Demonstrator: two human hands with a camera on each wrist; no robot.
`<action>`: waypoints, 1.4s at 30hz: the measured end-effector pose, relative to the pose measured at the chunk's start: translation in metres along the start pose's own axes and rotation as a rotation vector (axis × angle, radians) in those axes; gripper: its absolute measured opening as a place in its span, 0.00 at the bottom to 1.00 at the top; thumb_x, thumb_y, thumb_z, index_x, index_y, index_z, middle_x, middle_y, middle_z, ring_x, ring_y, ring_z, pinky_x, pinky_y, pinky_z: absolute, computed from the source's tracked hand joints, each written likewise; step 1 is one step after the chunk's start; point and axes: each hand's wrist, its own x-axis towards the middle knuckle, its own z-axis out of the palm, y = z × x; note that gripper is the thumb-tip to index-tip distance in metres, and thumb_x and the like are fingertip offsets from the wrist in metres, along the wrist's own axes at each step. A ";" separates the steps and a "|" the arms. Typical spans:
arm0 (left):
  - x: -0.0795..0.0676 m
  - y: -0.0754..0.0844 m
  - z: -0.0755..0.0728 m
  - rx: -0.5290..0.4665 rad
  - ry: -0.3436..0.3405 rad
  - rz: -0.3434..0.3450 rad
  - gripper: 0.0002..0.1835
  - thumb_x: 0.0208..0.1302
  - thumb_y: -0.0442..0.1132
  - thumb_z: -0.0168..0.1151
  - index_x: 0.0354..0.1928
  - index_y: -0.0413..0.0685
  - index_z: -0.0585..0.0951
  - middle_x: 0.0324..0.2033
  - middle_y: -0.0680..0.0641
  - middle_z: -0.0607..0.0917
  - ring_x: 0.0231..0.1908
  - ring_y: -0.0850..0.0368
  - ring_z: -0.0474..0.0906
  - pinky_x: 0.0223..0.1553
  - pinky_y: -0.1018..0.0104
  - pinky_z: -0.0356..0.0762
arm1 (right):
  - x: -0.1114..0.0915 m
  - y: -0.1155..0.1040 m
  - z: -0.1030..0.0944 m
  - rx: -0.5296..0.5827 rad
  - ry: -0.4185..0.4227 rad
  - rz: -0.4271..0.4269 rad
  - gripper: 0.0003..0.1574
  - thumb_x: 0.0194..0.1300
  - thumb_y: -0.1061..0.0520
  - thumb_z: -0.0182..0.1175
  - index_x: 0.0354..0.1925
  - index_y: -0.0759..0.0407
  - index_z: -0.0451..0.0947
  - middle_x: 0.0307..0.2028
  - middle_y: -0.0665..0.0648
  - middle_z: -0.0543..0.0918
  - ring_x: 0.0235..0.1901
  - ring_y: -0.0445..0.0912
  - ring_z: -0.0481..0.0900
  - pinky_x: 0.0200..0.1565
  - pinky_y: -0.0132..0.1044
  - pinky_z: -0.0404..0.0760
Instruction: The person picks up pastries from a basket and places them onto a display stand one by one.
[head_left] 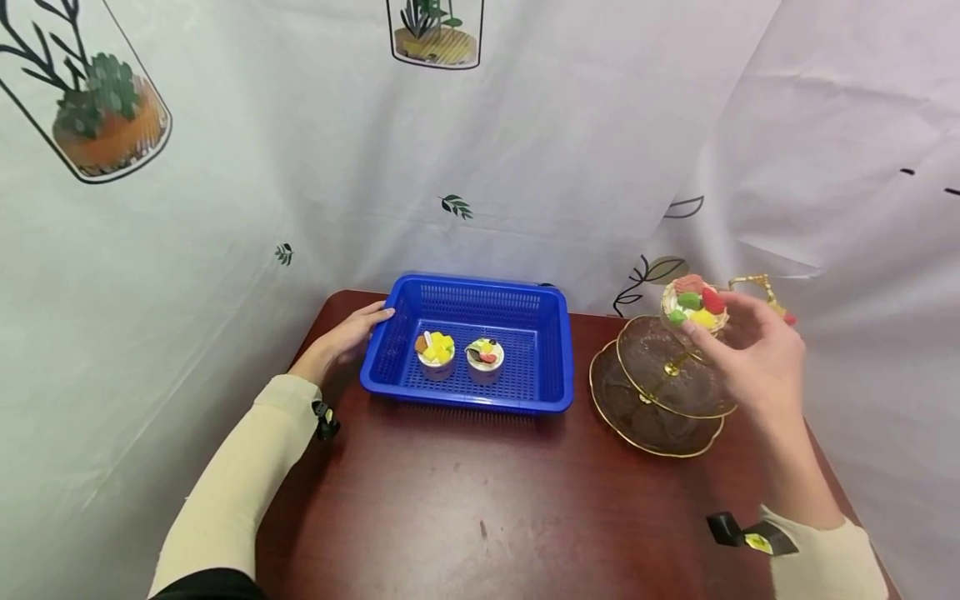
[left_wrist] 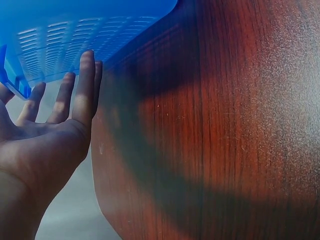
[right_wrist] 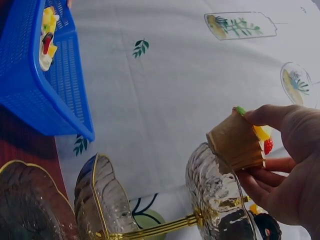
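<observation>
My left hand (head_left: 351,335) grips the left rim of a blue plastic basket (head_left: 468,402), thumb over the edge. In the left wrist view, its other fingers (left_wrist: 86,87) lie along the basket's slotted outer side. Two fruit-topped cupcakes (head_left: 437,357) stand upright in the basket. At the right, my right hand (head_left: 765,354) holds another cupcake (head_left: 693,307), topped with red, green and yellow pieces, between thumb and fingers. That cupcake's tan wrapper (right_wrist: 235,142) tilts at the top tier's rim of a glass tiered stand (head_left: 609,398) in the right wrist view.
The stand has gold rims and a gold handle (head_left: 752,287). On its top tier, partly behind the hand, lie a dark ring-shaped piece (right_wrist: 271,227) and something yellow. A brown wooden table (head_left: 450,500) lies under everything, with a patterned white cloth (head_left: 562,167) behind.
</observation>
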 end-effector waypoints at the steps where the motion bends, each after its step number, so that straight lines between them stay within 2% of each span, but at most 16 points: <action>1: 0.000 0.000 0.000 -0.003 0.000 -0.001 0.33 0.76 0.55 0.50 0.76 0.55 0.56 0.61 0.34 0.74 0.47 0.46 0.83 0.46 0.46 0.83 | 0.000 0.000 -0.001 -0.013 0.005 0.007 0.36 0.51 0.48 0.78 0.58 0.49 0.80 0.44 0.43 0.84 0.38 0.33 0.81 0.41 0.20 0.76; 9: 0.002 0.000 -0.001 -0.008 0.008 -0.005 0.34 0.74 0.56 0.52 0.76 0.55 0.56 0.62 0.36 0.74 0.50 0.46 0.81 0.48 0.46 0.82 | 0.001 -0.001 -0.004 -0.013 0.039 0.043 0.36 0.50 0.48 0.79 0.57 0.49 0.81 0.45 0.45 0.84 0.36 0.28 0.82 0.40 0.18 0.76; 14: 0.002 0.000 -0.001 -0.004 0.004 -0.011 0.34 0.75 0.56 0.51 0.77 0.55 0.55 0.63 0.35 0.73 0.50 0.45 0.81 0.48 0.45 0.82 | 0.000 0.000 -0.006 -0.061 0.067 0.051 0.36 0.49 0.46 0.79 0.57 0.48 0.81 0.43 0.46 0.84 0.33 0.26 0.81 0.39 0.17 0.75; 23: 0.001 0.001 0.000 0.004 0.004 -0.013 0.34 0.75 0.56 0.50 0.76 0.56 0.56 0.62 0.35 0.74 0.50 0.44 0.81 0.48 0.44 0.82 | 0.000 0.003 -0.004 -0.124 0.087 0.014 0.39 0.50 0.43 0.77 0.59 0.52 0.80 0.48 0.58 0.85 0.32 0.21 0.77 0.38 0.15 0.75; 27: 0.000 0.001 0.000 0.010 0.005 -0.017 0.33 0.75 0.56 0.50 0.76 0.56 0.56 0.63 0.35 0.73 0.51 0.43 0.81 0.48 0.44 0.81 | 0.000 0.003 -0.003 -0.132 0.079 -0.008 0.39 0.51 0.43 0.77 0.59 0.55 0.79 0.50 0.60 0.85 0.33 0.20 0.76 0.38 0.15 0.75; 30: 0.000 0.001 0.001 0.010 0.002 -0.015 0.33 0.75 0.56 0.50 0.76 0.56 0.55 0.63 0.35 0.73 0.51 0.44 0.81 0.48 0.44 0.81 | 0.000 0.002 -0.004 -0.182 0.051 -0.026 0.40 0.52 0.41 0.75 0.59 0.57 0.79 0.50 0.60 0.85 0.36 0.26 0.80 0.37 0.14 0.74; 36: -0.001 0.001 0.001 -0.006 -0.003 -0.017 0.33 0.76 0.55 0.49 0.77 0.55 0.55 0.63 0.34 0.72 0.50 0.44 0.81 0.48 0.45 0.82 | -0.001 0.002 -0.002 -0.283 0.042 -0.111 0.39 0.54 0.41 0.74 0.56 0.62 0.79 0.49 0.63 0.84 0.33 0.26 0.74 0.37 0.14 0.67; 39: -0.002 0.002 0.001 0.004 -0.008 -0.015 0.34 0.76 0.56 0.49 0.77 0.55 0.55 0.64 0.34 0.72 0.52 0.42 0.80 0.48 0.44 0.81 | -0.003 0.002 0.000 -0.300 0.057 -0.128 0.38 0.54 0.43 0.74 0.56 0.64 0.79 0.49 0.63 0.82 0.36 0.38 0.80 0.38 0.18 0.67; 42: -0.001 0.002 0.001 0.006 -0.006 -0.014 0.34 0.75 0.56 0.50 0.77 0.55 0.55 0.64 0.35 0.73 0.52 0.42 0.80 0.48 0.43 0.81 | -0.003 0.001 0.002 -0.297 0.067 -0.144 0.38 0.54 0.44 0.74 0.55 0.66 0.78 0.48 0.65 0.80 0.40 0.53 0.82 0.43 0.30 0.70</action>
